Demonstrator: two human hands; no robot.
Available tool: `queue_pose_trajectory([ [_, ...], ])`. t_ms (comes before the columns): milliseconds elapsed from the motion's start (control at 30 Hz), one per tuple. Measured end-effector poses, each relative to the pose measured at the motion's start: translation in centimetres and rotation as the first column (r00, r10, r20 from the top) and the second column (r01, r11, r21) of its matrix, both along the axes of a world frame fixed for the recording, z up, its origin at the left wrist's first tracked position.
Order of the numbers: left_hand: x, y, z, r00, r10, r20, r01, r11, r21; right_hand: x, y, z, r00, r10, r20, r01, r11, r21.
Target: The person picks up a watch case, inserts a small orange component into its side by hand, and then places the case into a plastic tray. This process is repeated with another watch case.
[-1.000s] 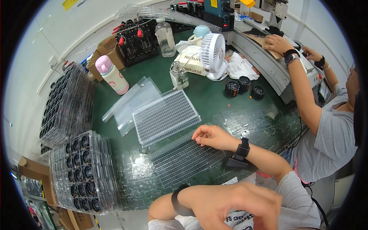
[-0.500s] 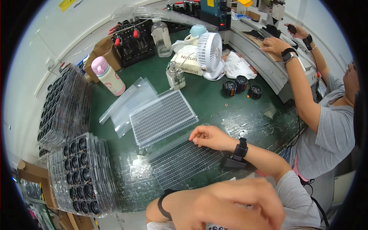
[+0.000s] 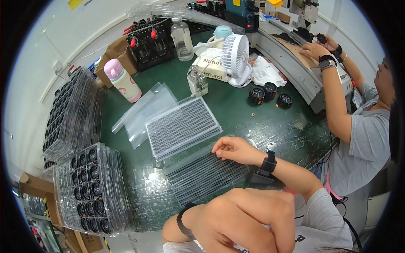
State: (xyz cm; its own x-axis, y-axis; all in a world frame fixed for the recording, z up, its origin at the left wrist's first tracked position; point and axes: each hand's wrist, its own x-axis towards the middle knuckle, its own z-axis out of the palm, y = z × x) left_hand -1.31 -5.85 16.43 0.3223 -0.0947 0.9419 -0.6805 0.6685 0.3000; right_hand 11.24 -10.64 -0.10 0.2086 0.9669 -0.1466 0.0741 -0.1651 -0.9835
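Observation:
My left hand (image 3: 247, 219), with a dark band at its wrist, is raised close in front of me at the lower edge. Its fingers are curled in and anything between them is hidden. On the green table, a sheet (image 3: 202, 179) covered in rows of small dark pieces lies flat. Over its upper right edge my right hand (image 3: 232, 150) hovers or rests, wearing a black wristwatch (image 3: 268, 162). Thumb and fingers there are bent together; whatever is pinched is too small to make out. Just beyond lies a second similar sheet (image 3: 183, 126) on a pale backing.
Stacked clear trays (image 3: 112, 189) of black round parts line the left. Clear plastic film (image 3: 145, 109), a pink-lidded bottle (image 3: 124, 82), a glass dispenser (image 3: 197, 82), a white fan (image 3: 236, 59) and black watches (image 3: 256, 96) stand beyond. A co-worker's arms (image 3: 337, 101) work at a machine on the right.
My left hand has turned and curled further, its back now facing up. My right hand stays over the sheet's edge. The co-worker's hands have shifted slightly closer together.

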Motion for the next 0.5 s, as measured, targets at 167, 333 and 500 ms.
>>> queue_pose_trajectory([
  [167,-0.4,0.7,0.1,1.0,-0.025,-0.013,0.026,0.995,0.098,0.0,-0.3,-0.3,1.0,-0.011,0.009,0.011,1.0,0.016],
  [333,-1.3,1.4,0.5,0.979,0.059,-0.196,-0.033,0.991,0.133,0.2,-0.2,-1.3,0.999,-0.024,-0.03,0.027,0.996,0.087],
  [500,-4.4,-0.4,2.4,0.844,0.286,-0.454,-0.3,0.953,0.042,0.1,0.3,-0.9,0.998,0.004,-0.064,0.0,0.998,0.067],
])
